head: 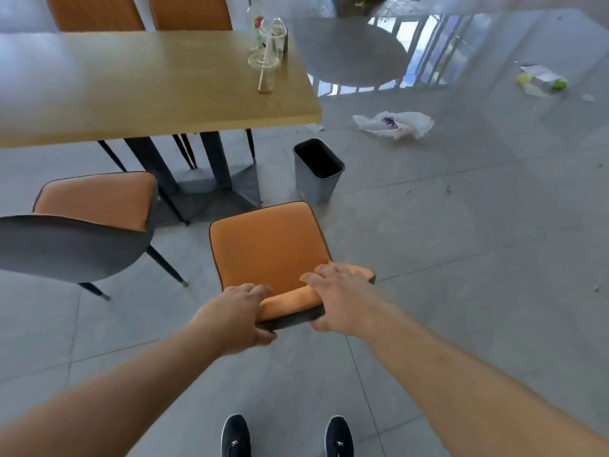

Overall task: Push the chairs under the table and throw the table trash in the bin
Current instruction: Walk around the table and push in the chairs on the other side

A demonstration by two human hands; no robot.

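An orange chair (268, 249) with a dark back stands in front of me, short of the wooden table (131, 84). My left hand (239, 316) and my right hand (339, 298) both grip the top of its backrest. A second orange chair (95, 199) stands to the left, its seat partly under the table edge. On the table's right end stand a clear plastic cup with a straw (265, 72), a second cup (275, 37) and a bottle (255, 21). A grey bin (316, 171) sits on the floor by the table's right corner.
Two more orange chairs (141, 11) stand at the table's far side. A round grey table (352, 51) is at the back right. Crumpled white paper (395, 123) and other litter (543, 80) lie on the grey tiled floor to the right.
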